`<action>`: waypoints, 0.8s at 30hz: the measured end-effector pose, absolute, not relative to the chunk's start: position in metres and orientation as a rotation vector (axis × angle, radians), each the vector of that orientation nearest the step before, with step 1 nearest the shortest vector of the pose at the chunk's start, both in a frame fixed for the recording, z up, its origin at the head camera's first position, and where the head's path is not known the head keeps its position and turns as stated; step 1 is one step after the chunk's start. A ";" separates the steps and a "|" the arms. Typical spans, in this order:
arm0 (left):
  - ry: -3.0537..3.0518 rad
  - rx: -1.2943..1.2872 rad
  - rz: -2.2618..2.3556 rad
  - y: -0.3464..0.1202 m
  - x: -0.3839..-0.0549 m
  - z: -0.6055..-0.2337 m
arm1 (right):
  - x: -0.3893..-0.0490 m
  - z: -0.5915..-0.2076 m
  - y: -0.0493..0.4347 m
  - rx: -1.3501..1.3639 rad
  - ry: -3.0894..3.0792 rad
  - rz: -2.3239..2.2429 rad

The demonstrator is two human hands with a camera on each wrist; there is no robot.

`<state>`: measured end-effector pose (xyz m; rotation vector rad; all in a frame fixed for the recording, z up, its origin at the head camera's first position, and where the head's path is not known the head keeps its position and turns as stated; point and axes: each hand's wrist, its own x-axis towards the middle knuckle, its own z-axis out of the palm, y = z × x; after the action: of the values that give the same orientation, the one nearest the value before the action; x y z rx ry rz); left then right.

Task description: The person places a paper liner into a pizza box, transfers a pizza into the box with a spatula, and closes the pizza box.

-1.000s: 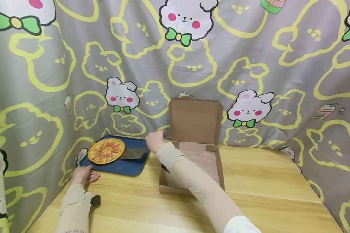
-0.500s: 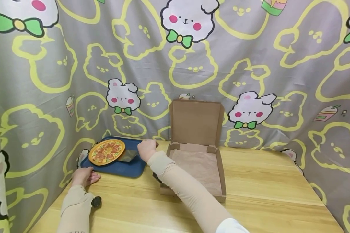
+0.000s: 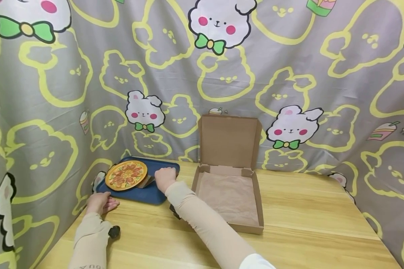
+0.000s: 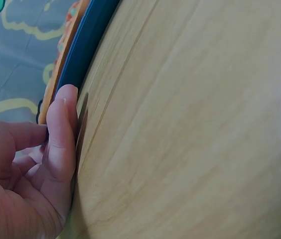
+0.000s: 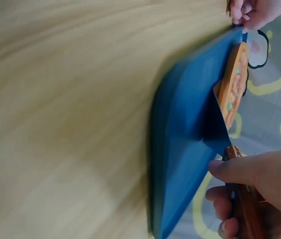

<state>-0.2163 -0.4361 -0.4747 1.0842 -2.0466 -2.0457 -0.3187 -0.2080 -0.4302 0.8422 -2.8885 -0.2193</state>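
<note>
A toy pizza lies at the left of the blue tray in the head view. My left hand pinches the tray's near left corner between thumb and fingers, as the left wrist view shows. With my right hand I grip the wooden handle of a pizza spatula. Its flat metal blade tilts down toward the tray. The blade's front part goes under the pizza's right edge, which sits slightly raised; its tip is hidden there.
To the right of the tray stands a cardboard pizza box with its lid upright and brown paper inside. A patterned curtain hangs behind and beside the wooden table.
My right hand has moved left with the spatula, and its blade has slid farther under the pizza. The left hand keeps its hold on the tray corner.
</note>
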 end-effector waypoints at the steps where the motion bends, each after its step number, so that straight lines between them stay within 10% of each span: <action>1: -2.045 1.083 -2.043 -0.436 -0.216 -0.474 | -0.319 -0.432 -0.210 0.839 -2.889 -0.215; 24: -2.018 1.092 -2.030 -0.431 -0.214 -0.473 | -0.320 -0.438 -0.217 0.813 -2.903 -0.225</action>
<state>-0.2144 -0.4314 -0.4728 1.0919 -2.0180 -2.0296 -0.3200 -0.2171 -0.4383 0.8127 -2.9027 -0.2252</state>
